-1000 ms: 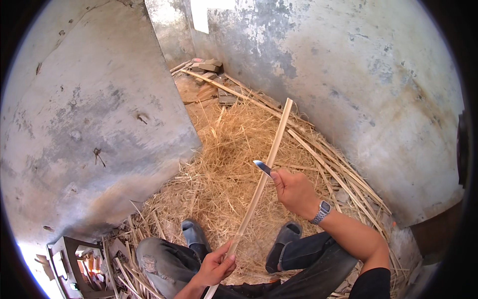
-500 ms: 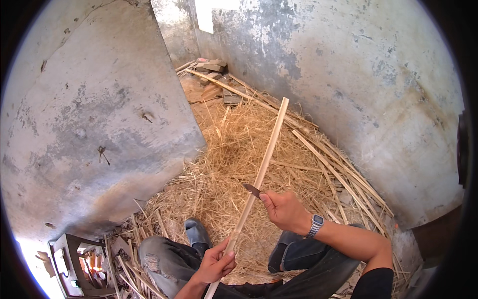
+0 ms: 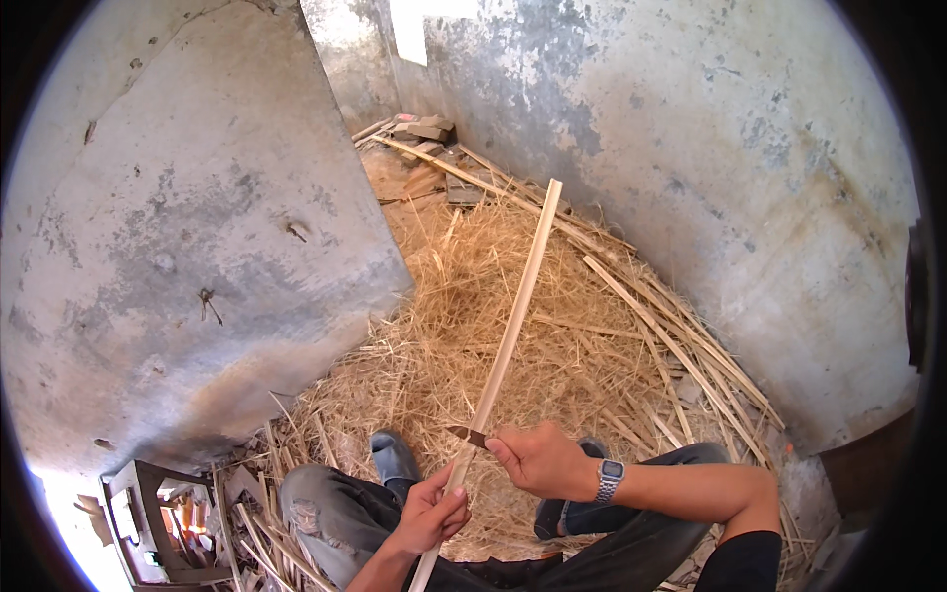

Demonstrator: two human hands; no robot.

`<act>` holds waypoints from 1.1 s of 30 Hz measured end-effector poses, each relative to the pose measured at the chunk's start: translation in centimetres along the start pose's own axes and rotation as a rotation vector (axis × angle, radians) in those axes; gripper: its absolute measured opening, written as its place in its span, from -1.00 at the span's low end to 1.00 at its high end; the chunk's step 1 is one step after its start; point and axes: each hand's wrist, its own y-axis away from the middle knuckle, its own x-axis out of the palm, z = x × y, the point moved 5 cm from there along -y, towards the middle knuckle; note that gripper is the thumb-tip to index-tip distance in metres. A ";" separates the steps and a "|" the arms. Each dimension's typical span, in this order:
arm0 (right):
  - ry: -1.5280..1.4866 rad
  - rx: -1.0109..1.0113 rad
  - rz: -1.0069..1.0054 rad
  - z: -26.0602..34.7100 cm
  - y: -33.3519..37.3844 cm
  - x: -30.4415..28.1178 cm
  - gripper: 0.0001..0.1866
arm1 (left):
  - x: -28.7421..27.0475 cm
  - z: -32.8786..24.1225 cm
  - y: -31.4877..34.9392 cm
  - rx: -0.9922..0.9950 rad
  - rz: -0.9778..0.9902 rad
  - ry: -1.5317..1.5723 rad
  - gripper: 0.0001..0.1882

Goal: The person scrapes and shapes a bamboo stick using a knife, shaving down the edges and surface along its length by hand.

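Observation:
A long, pale strip of split bamboo [image 3: 520,301] slants up from my lap, its far end raised above the shavings. My left hand [image 3: 431,512] is closed around its lower part. In my right hand [image 3: 547,462] I grip a short knife [image 3: 466,434] with a dark, pointed blade, which lies across the strip just above my left hand. The knife's handle is hidden in my fist. A metal-banded watch [image 3: 611,478] sits on my right wrist.
Curly shavings [image 3: 464,286] cover the floor between my feet and the walls. Long strips [image 3: 681,340] lie along the right wall [image 3: 730,197]. Bricks [image 3: 424,128] are piled in the far corner. A dark frame [image 3: 163,523] stands at lower left, beside the left wall [image 3: 197,247].
My right hand and the knife have come down along the strip, closer to my left hand. The strip's far end has shifted slightly left and up.

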 end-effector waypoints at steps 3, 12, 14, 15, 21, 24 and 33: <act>-0.035 0.010 -0.003 0.1 0.2 0.4 -0.63 | 0.2 -0.2 -0.2 0.006 0.006 0.003 -0.50; -0.364 0.336 0.105 -1.7 -1.4 -2.2 -0.58 | 0.2 0.5 -1.0 0.063 -0.155 -0.250 -0.42; -0.307 0.222 -0.006 -0.4 -1.8 -3.4 -0.56 | 0.1 0.8 -1.3 0.124 -0.209 -0.514 -0.42; -0.307 0.226 -0.006 0.0 -1.9 -3.5 -0.56 | 0.1 1.1 -1.3 0.121 -0.208 -0.513 -0.42; -0.153 0.135 0.023 -0.6 -1.7 -2.4 -0.68 | 0.6 0.8 -1.7 0.207 -0.268 -0.869 -0.43; -0.150 0.169 0.100 -0.8 -1.7 -2.2 -0.72 | 0.7 0.8 -1.7 0.223 -0.277 -0.876 -0.45; -0.127 0.142 0.337 -1.1 -2.0 -2.4 -0.71 | 1.7 0.2 -2.0 0.196 -0.305 -0.972 -0.51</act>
